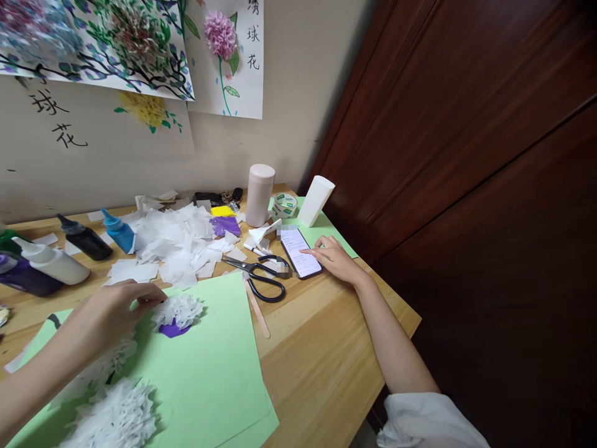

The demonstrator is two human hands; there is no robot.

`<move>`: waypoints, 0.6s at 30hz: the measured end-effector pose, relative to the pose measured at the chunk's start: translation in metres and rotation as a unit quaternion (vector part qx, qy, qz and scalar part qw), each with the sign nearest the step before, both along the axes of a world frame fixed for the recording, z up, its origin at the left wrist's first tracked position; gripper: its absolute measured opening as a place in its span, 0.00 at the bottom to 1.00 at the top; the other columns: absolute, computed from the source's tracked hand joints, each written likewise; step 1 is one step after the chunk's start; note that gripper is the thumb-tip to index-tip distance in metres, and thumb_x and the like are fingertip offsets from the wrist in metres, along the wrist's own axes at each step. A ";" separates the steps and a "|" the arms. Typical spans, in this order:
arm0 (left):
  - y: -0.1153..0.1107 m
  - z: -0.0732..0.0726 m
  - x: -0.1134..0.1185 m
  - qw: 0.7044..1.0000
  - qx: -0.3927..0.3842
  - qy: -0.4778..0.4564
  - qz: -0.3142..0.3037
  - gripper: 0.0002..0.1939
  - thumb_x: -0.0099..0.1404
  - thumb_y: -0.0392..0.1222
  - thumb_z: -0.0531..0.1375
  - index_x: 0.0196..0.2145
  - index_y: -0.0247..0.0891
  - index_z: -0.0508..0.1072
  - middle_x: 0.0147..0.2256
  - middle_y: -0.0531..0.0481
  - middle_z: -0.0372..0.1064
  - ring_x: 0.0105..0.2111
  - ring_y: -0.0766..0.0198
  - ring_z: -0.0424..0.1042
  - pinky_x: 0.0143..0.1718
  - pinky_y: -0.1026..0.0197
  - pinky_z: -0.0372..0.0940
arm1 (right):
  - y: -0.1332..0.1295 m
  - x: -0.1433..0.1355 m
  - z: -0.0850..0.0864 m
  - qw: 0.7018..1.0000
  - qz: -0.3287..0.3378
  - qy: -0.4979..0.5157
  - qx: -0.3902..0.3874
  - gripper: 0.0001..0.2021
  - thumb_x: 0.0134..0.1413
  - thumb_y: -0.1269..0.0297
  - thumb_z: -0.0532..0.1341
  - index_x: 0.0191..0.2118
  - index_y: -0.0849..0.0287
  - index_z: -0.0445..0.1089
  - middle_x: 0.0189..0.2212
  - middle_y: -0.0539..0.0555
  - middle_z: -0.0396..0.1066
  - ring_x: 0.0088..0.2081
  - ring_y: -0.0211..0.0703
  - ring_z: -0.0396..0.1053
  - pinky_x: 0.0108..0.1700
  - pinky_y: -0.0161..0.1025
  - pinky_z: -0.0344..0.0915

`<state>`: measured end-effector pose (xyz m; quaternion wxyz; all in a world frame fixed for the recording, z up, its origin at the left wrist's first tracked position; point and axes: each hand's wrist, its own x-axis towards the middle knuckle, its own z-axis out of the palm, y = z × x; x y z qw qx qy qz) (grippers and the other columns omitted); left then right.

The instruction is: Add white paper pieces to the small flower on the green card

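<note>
My left hand (128,300) is over a green sheet of paper (217,367), its fingers pinched together at the left edge of a small white tissue-paper flower (180,310). A purple paper piece (174,328) shows beneath that flower. Two larger white tissue-paper flowers lie lower on the sheet: one (114,418) by the near edge, the other (109,364) partly behind my left forearm. On the right, my right hand (336,258) holds nothing; its index finger is stretched onto the lit screen of a phone (300,252) lying on the table.
Black-handled scissors (259,274) and a wooden stick (258,311) lie between sheet and phone. Loose white tissue pieces (175,236) are heaped behind. Paint bottles (86,239) stand or lie at left. A cup (260,196), tape roll (284,205) and white container (316,200) stand at the back.
</note>
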<state>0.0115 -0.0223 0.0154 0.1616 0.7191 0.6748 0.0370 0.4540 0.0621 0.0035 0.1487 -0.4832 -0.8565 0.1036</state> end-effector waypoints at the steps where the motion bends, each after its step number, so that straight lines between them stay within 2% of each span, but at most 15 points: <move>1: 0.000 0.000 0.000 1.000 -0.001 0.000 0.001 0.18 0.53 0.55 0.49 0.31 0.47 0.74 0.34 0.51 0.75 0.35 0.56 0.71 0.36 0.59 0.62 | 0.001 0.000 -0.001 1.000 -0.001 0.000 -0.003 0.18 0.62 0.55 0.45 0.53 0.40 0.64 0.33 0.54 0.59 0.38 0.45 0.56 0.45 0.45 0.57; 18: 0.000 0.006 0.005 1.000 -0.016 0.002 0.008 0.19 0.52 0.53 0.48 0.32 0.46 0.74 0.35 0.51 0.74 0.35 0.57 0.71 0.36 0.60 0.62 | 0.003 -0.011 -0.008 1.000 -0.024 0.016 -0.001 0.18 0.63 0.56 0.44 0.53 0.43 0.65 0.34 0.55 0.59 0.38 0.45 0.56 0.46 0.45 0.56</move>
